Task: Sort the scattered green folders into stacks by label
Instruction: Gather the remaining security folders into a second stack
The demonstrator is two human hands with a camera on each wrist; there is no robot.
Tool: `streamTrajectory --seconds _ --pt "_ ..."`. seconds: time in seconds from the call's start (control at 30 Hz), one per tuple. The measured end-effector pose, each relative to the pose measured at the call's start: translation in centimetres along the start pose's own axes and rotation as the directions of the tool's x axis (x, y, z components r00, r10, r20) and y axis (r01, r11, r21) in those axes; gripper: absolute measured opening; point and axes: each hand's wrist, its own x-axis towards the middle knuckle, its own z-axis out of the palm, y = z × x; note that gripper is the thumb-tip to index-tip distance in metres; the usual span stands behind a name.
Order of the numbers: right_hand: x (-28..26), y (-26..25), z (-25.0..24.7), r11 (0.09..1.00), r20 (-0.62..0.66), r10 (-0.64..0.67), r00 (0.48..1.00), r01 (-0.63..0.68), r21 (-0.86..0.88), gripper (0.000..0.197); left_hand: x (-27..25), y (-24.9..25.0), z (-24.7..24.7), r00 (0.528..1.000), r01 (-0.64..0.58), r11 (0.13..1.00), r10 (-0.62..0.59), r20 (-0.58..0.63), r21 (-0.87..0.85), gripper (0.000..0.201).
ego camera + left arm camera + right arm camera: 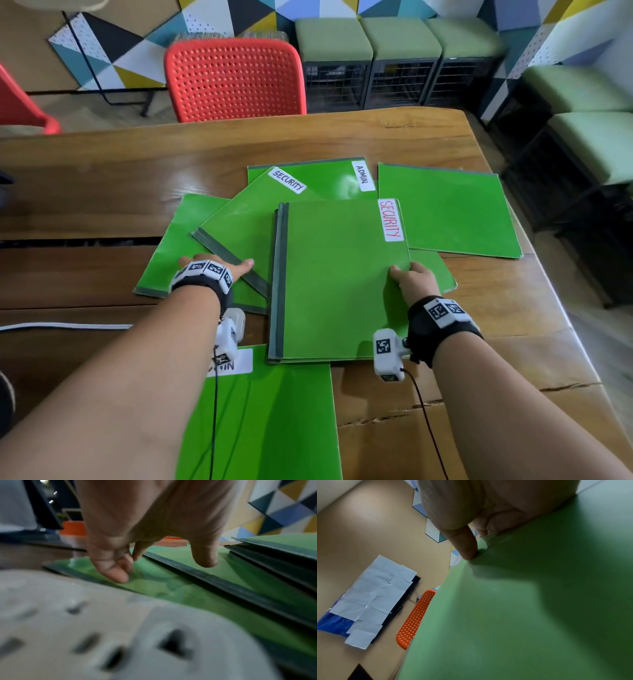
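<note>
Seven flat green card folders counted on the brown wooden table (pixel 102 178); no containers.

Top folder with red SECURITY label (pixel 339 274) at table centre, long axis 12–6, dark spine at 9 o'clock side, label at 1 o'clock corner. Pinched at its 3 o'clock edge by right hand (pixel 416 279), thumb on top (pixel 467 547).

Second SECURITY-labelled folder (pixel 253 219) underneath at 10 o'clock, skewed, spine running 10–4.

Left hand (pixel 219 265) relaxed, fingertips (pixel 118 574) resting on the leftmost unlabelled-side green folder (pixel 171 250), gripping nothing.

Labels read: SECURITY two, ADMIN two; three not readable.
</note>
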Motion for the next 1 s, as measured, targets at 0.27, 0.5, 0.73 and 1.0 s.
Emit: streamTrajectory --seconds 0.27,0.5,0.73,1.0 --pt "1.7 -1.5 -1.1 0.997 -0.014 -0.072 0.997 0.072 -0.013 0.044 1.3 2.8 0.9 0.995 -0.096 0.988 0.094 -0.019 -0.123 0.108" --pt "1.7 -2.2 -0.5 0.985 0.022 -0.078 0.997 0.081 -0.152 0.049 -0.8 5.6 1.6 0.943 -0.333 0.906 0.325 -0.076 -0.262 0.077" --pt "1.2 -2.5 -1.1 0.987 0.023 -0.159 0.987 0.158 0.041 0.041 -1.9 6.8 0.0 0.993 -0.063 0.819 0.108 0.046 -0.571 0.08" --pt "-0.9 -5.8 -0.5 0.923 0.058 -0.371 0.927 0.361 0.137 0.014 -3.0 5.4 -1.5 0.984 -0.133 0.411 0.166 -0.069 -0.902 0.064"
